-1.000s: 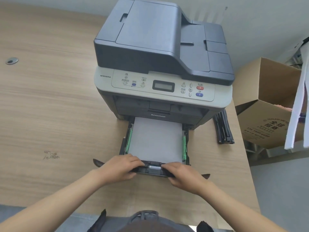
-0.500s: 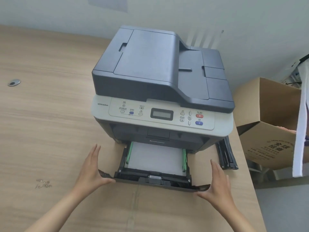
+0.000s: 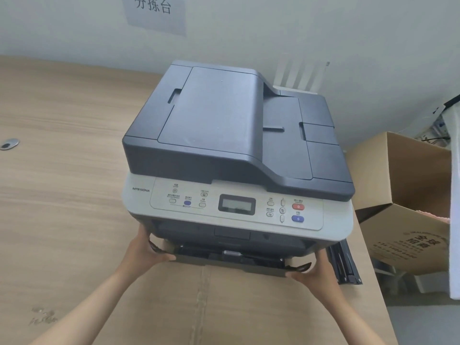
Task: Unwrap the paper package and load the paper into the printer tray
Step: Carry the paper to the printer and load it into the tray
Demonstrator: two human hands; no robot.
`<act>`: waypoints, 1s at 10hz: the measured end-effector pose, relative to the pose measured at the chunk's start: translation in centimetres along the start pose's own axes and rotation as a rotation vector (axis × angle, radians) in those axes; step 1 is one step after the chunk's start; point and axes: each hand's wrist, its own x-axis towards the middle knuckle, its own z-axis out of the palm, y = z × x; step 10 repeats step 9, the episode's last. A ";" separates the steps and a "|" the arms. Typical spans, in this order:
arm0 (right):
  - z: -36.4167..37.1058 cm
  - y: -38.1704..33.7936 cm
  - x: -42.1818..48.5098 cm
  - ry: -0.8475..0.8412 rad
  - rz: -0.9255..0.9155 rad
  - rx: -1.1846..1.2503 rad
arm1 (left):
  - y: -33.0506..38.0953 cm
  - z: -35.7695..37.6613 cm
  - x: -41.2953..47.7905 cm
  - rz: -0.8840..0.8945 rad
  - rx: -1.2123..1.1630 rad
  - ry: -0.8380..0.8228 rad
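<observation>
Head view, paper tray (image 3: 231, 263) between left hand (image 3: 143, 248) and right hand (image 3: 314, 270), thumbs touching

Two bare forearms reach up from the bottom edge of the view, both slim and smooth and uncovered along all of their visible length. Each narrows to a thin wrist. The left hand (image 3: 143, 250) and the right hand (image 3: 315, 268) are bare too, with slender fingers. The nails are too small to make out.
</observation>
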 end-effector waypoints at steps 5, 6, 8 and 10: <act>1.8 -1.0 1.4 0.218 0.083 0.129 | 0.7 1.3 1.2 -0.092 -0.026 0.155; 1.7 -1.1 1.5 0.206 0.082 0.110 | 0.6 1.2 1.2 -0.093 -0.014 0.146; 1.1 -1.5 0.6 0.131 0.041 0.077 | 1.8 0.3 0.3 -0.069 -0.018 0.083; 0.0 -2.0 0.2 0.121 0.101 0.166 | 2.1 -2.4 0.5 -0.077 -0.013 0.136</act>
